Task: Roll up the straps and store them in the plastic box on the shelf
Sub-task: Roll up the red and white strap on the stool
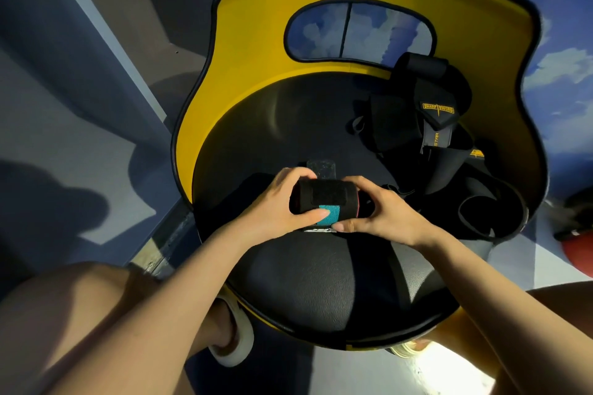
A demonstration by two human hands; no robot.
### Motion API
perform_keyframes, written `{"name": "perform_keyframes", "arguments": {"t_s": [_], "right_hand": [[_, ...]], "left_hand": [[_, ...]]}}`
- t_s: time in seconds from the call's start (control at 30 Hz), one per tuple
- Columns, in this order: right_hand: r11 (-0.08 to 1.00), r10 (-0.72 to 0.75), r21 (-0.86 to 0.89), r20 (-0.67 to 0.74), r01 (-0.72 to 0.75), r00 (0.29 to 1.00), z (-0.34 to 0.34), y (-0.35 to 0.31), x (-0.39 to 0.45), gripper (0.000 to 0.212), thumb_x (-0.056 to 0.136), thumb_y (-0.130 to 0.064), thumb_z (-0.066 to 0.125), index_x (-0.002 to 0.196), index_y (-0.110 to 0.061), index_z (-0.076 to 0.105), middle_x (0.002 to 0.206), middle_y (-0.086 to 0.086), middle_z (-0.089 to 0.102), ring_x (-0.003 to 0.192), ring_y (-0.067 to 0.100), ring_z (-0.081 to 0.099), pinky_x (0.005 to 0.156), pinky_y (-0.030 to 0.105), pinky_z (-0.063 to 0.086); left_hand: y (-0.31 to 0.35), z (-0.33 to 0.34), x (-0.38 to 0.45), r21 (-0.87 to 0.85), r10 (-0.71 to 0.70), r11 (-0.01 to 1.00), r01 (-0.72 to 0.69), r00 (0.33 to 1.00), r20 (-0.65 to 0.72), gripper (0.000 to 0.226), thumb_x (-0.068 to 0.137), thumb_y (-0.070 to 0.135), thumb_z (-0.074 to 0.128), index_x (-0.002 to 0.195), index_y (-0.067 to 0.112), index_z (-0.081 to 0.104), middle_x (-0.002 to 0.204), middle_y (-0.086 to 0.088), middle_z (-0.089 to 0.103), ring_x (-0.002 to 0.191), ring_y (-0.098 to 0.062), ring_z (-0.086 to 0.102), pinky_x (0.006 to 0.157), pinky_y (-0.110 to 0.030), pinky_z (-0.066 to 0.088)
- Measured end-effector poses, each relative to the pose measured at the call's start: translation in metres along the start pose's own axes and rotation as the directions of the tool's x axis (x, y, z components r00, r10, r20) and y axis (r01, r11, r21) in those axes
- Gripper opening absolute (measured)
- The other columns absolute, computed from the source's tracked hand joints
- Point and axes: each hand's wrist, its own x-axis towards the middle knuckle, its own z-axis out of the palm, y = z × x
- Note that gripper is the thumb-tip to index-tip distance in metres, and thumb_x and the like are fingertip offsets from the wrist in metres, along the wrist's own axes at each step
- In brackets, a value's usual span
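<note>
Rolled strap [324,200] pinched between both hands, left hand [272,208] at 9 o'clock end, right hand [382,215] at 3 o'clock end; long axis 9-to-3. Loose straps [439,125] at 1 o'clock on chair seat [256,125], nearer right. Box unseen.

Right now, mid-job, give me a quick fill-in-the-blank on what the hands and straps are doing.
1. Both hands, left hand and right hand, hold one ____ strap.
2. That strap shows a patch coloured ____.
3. The loose straps lie on the chair's ____ side.
4. The chair back is coloured ____.

Missing words: rolled; teal; right; yellow
</note>
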Motion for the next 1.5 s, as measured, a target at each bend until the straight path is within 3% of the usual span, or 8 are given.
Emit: {"name": "perform_keyframes", "arguments": {"t_s": [0.23,0.37,0.53,0.77,1.0,1.13,1.37,1.5], "right_hand": [[0.981,0.138,0.115,0.145,-0.156,0.980,-0.003,-0.001,0.001,0.053,0.074,-0.039,0.074,0.120,-0.029,0.053,0.111,-0.010,0.064,0.106,0.000,0.057,0.095,0.023,0.043],[0.976,0.162,0.134,0.090,-0.174,0.983,0.003,0.002,0.002,0.060,0.073,-0.048,0.073,0.126,-0.035,0.047,0.124,-0.010,0.055,0.118,0.004,0.050,0.106,0.030,0.038],[0.995,-0.095,-0.044,-0.254,0.087,0.963,0.009,-0.007,-0.001,0.065,0.076,-0.046,0.067,0.134,-0.026,0.045,0.124,-0.010,0.048,0.118,-0.005,0.042,0.099,0.006,0.030],[0.963,-0.151,-0.237,-0.092,0.125,0.984,0.011,-0.001,0.007,0.087,0.073,-0.033,0.078,0.145,-0.030,0.028,0.148,-0.010,0.025,0.132,-0.005,0.024,0.100,-0.002,0.018],[0.972,-0.092,-0.227,-0.160,0.054,0.983,0.012,-0.002,0.016,0.088,0.073,-0.033,0.077,0.145,-0.020,0.029,0.144,-0.001,0.036,0.128,0.004,0.035,0.099,-0.001,0.019],[0.976,-0.053,-0.217,-0.192,0.010,0.980,0.015,-0.002,0.015,0.087,0.074,-0.032,0.077,0.145,-0.018,0.029,0.143,-0.001,0.040,0.130,0.010,0.038,0.101,0.010,0.023],[0.983,-0.024,-0.181,-0.225,-0.018,0.974,0.018,-0.002,0.008,0.084,0.076,-0.032,0.076,0.145,-0.019,0.029,0.141,-0.004,0.044,0.124,0.002,0.040,0.099,0.009,0.027],[0.990,0.021,-0.127,-0.255,-0.055,0.967,0.023,-0.002,0.005,0.082,0.075,-0.035,0.075,0.143,-0.022,0.030,0.135,-0.001,0.048,0.119,0.009,0.049,0.098,0.016,0.037]], "left_hand": [[-0.005,0.008,-0.006,0.253,0.173,0.953,-0.168,0.985,0.002,0.093,0.063,0.033,0.084,0.137,0.023,0.027,0.137,0.006,0.022,0.119,0.001,0.028,0.094,-0.017,0.038],[-0.002,0.005,-0.001,0.110,0.076,0.991,-0.074,0.997,-0.015,0.087,0.067,0.028,0.082,0.136,0.026,0.029,0.137,0.007,0.030,0.117,0.001,0.034,0.090,-0.011,0.041],[-0.002,0.001,0.008,-0.013,-0.006,1.000,0.006,1.000,-0.016,0.084,0.069,0.025,0.081,0.135,0.026,0.030,0.131,0.009,0.035,0.110,0.002,0.039,0.070,0.002,0.040],[-0.007,-0.001,0.021,-0.062,-0.144,0.988,0.144,0.990,0.000,0.082,0.073,0.031,0.077,0.138,0.026,0.028,0.135,0.003,0.039,0.114,-0.005,0.042,0.085,-0.016,0.042],[0.000,0.003,0.020,0.146,-0.378,0.911,0.386,0.923,-0.076,0.080,0.077,0.065,0.056,0.141,0.025,0.029,0.140,-0.004,0.040,0.120,-0.021,0.051,0.096,-0.035,0.046],[0.012,0.003,0.017,-0.078,-0.452,0.887,0.454,0.891,0.051,0.072,0.082,0.067,0.047,0.138,0.025,0.031,0.132,-0.004,0.052,0.078,-0.010,0.068,0.072,-0.028,0.056],[0.030,0.011,0.023,-0.534,-0.539,0.691,0.487,0.840,0.067,0.068,0.088,0.049,0.054,0.143,0.019,0.028,0.142,-0.012,0.042,0.120,-0.027,0.053,0.081,-0.030,0.050],[0.036,0.014,0.025,-0.654,-0.561,0.626,0.425,0.828,0.000,0.055,0.087,0.036,0.062,0.133,0.016,0.040,0.136,-0.011,0.047,0.119,-0.025,0.051,0.082,-0.031,0.049]]}}
